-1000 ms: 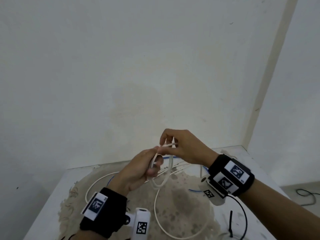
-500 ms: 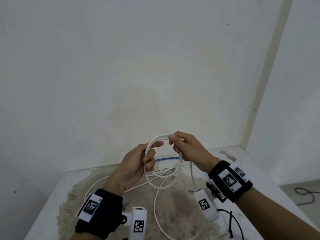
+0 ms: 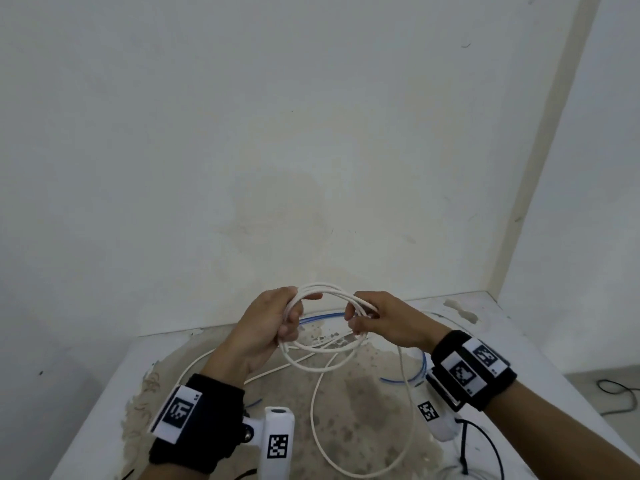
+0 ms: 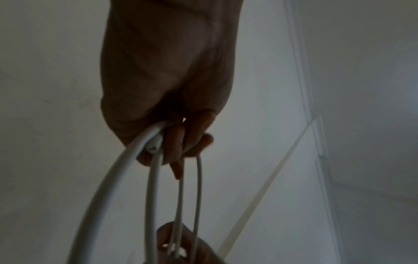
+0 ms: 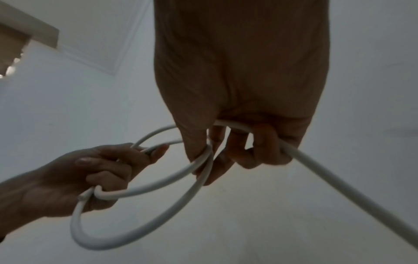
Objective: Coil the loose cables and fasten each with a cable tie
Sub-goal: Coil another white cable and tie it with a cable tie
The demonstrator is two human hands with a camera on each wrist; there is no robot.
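A white cable is wound into several loops held in the air above the table. My left hand grips the left side of the coil, fingers curled round the strands. My right hand grips the right side, fingers curled round the cable. In the right wrist view the left hand holds the coil at the lower left. The cable's loose tail hangs from the right hand down to the table in a wide loop.
A blue cable and another white cable lie on the stained tabletop under the hands. A black cable lies by the right front edge. The wall stands close behind the table. More black cable lies on the floor at right.
The hands have moved apart, spreading the coil wider between them. Another turn of white cable has been added to the coil, and the right hand now grips its right side.
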